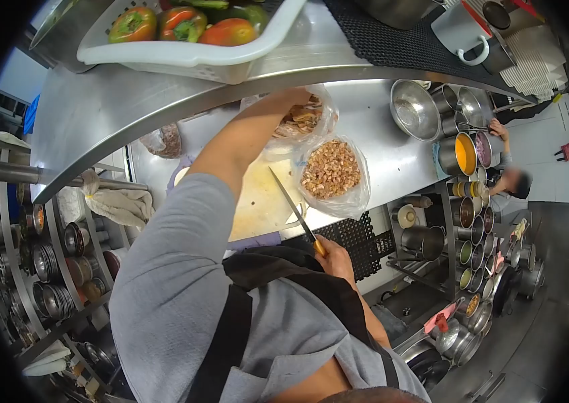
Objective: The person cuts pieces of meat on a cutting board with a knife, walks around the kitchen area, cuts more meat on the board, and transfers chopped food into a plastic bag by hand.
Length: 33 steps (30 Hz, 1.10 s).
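Note:
My right hand [338, 258] is closed round the yellow handle of a knife [288, 194], whose long blade points forward over a yellowish cutting board [257, 201]. My left arm stretches across the board, and my left hand [298, 101] is in a clear plastic bag [329, 121] of brownish sliced meat [298, 124]. The fingers are hidden there. Just right of the board, an open plastic bag [359, 196] holds small chopped pieces of meat [330, 168]. Another bag of reddish-brown food [163, 141] lies at the left of the counter.
A steel shelf [163, 101] overhangs the counter, bearing a white basket [183, 55] of peppers and a white mug [460, 33]. Steel bowls [415, 107] and a pot of orange contents [464, 153] stand at right, where another person's hand [498, 129] reaches in. Crowded racks flank both sides.

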{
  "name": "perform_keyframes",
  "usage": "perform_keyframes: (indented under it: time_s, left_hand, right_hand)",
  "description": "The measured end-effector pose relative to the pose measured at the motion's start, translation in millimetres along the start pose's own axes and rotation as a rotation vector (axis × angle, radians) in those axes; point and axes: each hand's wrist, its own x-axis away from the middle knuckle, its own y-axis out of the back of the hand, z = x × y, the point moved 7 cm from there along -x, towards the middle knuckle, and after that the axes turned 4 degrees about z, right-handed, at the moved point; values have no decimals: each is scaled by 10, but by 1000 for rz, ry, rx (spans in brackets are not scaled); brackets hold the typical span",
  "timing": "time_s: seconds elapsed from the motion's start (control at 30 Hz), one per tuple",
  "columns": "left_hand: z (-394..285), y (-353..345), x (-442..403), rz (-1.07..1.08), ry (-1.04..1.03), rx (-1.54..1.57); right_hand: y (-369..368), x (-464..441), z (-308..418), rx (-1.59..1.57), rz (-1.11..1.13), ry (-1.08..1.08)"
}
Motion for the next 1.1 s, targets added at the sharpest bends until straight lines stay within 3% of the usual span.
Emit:
perform_keyframes:
  time_s: [0.17,0.23,0.27,0.3,0.37,0.43,0.5,0.67,0.73,0.87,0.93,1.1]
  left_hand:
    - [246,493,485,-189,-39,276]
    - [370,424,778,-80,0,738]
    - [392,311,953,32,35,1203]
    - [411,290,1148,29,49,1202]
    - [362,98,1592,195,147,1804]
    - [380,64,1950,200,207,1840]
    - [377,82,2227,165,83,1803]
    - [462,160,2913,149,137,1554]
    - [592,91,3144,36,250,1601]
    - [801,-193,3445,53,378,1480]
    - [954,-391,3525,10,544,1408]
    - [818,-542,3665,-72,688,1457]
  right_hand:
    - [-132,23,-17,-22,4,-9]
    - [-165,28,19,-24,-8,-6]
    - [-185,40,16,-31,-3,-43]
    - [-221,42,38,-33,9,-39]
    - [-264,58,42,-63,-13,-64]
    - [-329,75,89,-65,15,-70]
    - [-374,80,141,-39,3,-93]
    - [-464,103,192,-56,-28,-122]
    - [-531,86,129,-39,-28,-105]
    - [-628,94,153,13,-27,-124]
    - [-711,116,108,51,-6,-166]
    - [-710,200,277,-2,-17,-230]
